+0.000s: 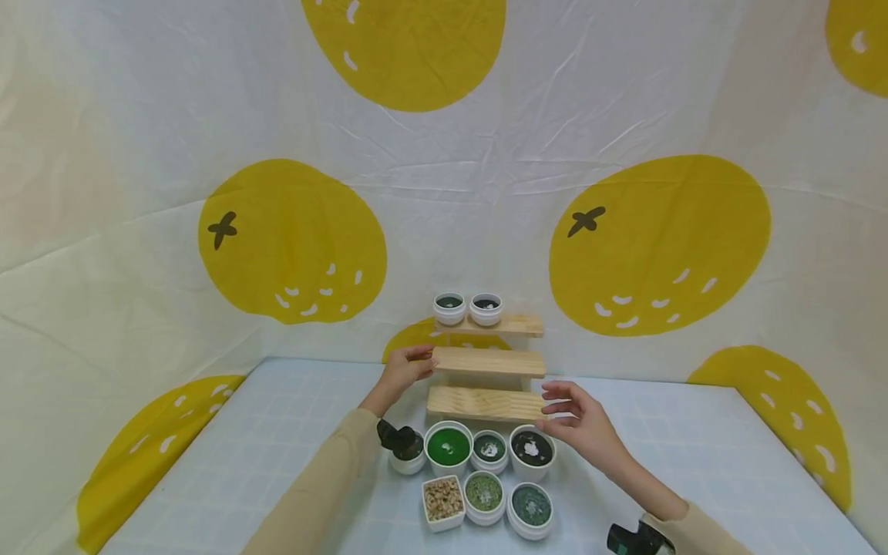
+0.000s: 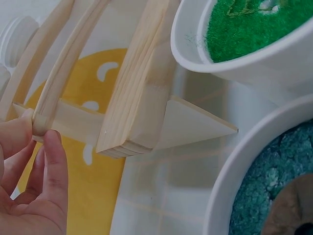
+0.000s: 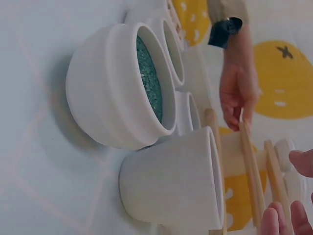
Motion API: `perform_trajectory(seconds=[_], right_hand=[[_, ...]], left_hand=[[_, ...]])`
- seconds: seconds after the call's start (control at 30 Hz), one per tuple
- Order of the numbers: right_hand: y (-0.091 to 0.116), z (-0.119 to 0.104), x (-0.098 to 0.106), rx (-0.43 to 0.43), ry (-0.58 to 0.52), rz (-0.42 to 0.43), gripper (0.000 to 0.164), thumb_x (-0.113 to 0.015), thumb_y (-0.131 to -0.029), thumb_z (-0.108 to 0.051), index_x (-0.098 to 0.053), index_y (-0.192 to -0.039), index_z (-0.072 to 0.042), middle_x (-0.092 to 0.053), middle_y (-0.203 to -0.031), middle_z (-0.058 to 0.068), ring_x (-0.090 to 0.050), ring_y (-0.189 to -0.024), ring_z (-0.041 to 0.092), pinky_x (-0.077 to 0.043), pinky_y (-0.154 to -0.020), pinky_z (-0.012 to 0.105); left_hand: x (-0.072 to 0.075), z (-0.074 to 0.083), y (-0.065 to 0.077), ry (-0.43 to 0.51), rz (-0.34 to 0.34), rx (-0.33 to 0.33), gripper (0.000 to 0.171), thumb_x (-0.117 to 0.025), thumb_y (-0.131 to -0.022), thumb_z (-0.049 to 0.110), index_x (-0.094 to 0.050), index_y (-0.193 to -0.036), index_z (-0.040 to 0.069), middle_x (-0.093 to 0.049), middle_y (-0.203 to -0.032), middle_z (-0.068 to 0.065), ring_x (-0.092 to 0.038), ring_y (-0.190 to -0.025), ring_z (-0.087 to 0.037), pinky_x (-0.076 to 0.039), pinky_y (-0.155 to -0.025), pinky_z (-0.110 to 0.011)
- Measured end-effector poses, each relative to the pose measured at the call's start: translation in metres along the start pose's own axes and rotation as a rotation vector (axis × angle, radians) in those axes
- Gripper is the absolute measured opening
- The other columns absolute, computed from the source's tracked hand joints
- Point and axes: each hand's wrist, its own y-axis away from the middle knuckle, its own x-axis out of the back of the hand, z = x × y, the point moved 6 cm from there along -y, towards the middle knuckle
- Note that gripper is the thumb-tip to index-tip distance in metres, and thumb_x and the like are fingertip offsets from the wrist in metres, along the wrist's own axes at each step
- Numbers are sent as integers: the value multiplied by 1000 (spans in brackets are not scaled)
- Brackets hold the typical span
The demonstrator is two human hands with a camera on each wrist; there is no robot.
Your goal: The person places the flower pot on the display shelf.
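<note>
A three-tier wooden stand [image 1: 486,402] with light planks stands at the middle of the table. My left hand [image 1: 408,368] pinches the left end of its middle plank [image 2: 73,58], thumb on one face and fingertips on the other. Beside the right end of the lower planks is my right hand [image 1: 574,416], its fingers spread and slightly bent, with nothing between thumb and fingers [image 3: 274,220]. Two small white pots, one with dark green filling [image 1: 449,308] and one with black filling [image 1: 486,309], sit on the top plank toward the left.
Several white pots crowd in front of the stand, among them a bright green one [image 1: 448,449], a black one [image 1: 532,450] and a teal one [image 1: 530,509]. A square dish of tan pieces [image 1: 442,502] is at the front left. Behind hangs a fruit-print cloth [image 1: 472,231].
</note>
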Motion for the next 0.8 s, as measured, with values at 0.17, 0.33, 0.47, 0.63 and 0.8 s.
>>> perform_trajectory(seconds=[0.17, 0.33, 0.47, 0.63, 0.8], right_hand=[[9, -1, -3, 14, -28, -21, 58, -79, -76, -8, -51, -126, 1, -57, -116, 22, -64, -96, 19, -58, -77, 19], [17, 1, -6, 13, -39, -59, 56, -78, -76, -5, -51, -125, 2, -56, -117, 23, -64, -96, 20, -58, -77, 21], [22, 0, -7, 31, -52, -84, 55, -78, -76, -5, -51, -124, 3, -56, -116, 25, -64, -95, 20, -58, -75, 21], [29, -1, -8, 72, -77, -132, 54, -76, -78, -3, -50, -124, 7, -55, -114, 27, -64, -92, 15, -59, -75, 23], [37, 3, -9, 58, -92, -166, 54, -76, -79, -5, -49, -125, 5, -56, -113, 25, -64, -92, 13, -59, -76, 23]], left_hand=[[0, 3, 1, 3, -2, 4, 36, -65, -87, 0, -61, -123, -7, -63, -116, -24, -64, -88, -15, -60, -82, -32], [1, 3, 0, 9, -2, 11, 36, -66, -87, 1, -62, -122, -6, -64, -115, -23, -63, -85, -12, -60, -80, -32], [1, 3, -1, 6, -5, 8, 37, -66, -87, 2, -62, -123, -6, -64, -114, -23, -63, -84, -11, -60, -81, -31], [1, 2, -1, 1, -9, 8, 37, -66, -87, 1, -61, -123, -6, -64, -115, -23, -63, -84, -12, -60, -81, -32], [0, 1, 0, 1, -9, 12, 37, -66, -87, 1, -61, -123, -6, -64, -115, -23, -63, -84, -12, -60, -81, -32]])
